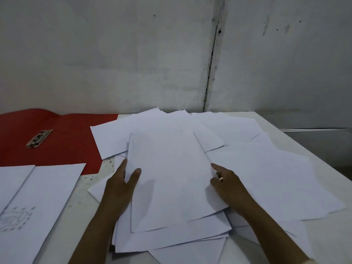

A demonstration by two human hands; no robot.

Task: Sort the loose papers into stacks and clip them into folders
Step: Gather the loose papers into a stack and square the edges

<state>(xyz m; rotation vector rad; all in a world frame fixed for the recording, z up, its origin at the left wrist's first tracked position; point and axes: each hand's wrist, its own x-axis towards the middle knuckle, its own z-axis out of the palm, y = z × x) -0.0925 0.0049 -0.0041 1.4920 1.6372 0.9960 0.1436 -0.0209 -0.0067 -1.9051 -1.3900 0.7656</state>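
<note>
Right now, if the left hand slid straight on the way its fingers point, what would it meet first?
The left hand points up and away along the top sheet's left edge. It would probably first meet the overlapping loose sheet behind; the red folder lies left of that line. Depth is uncertain.
</note>
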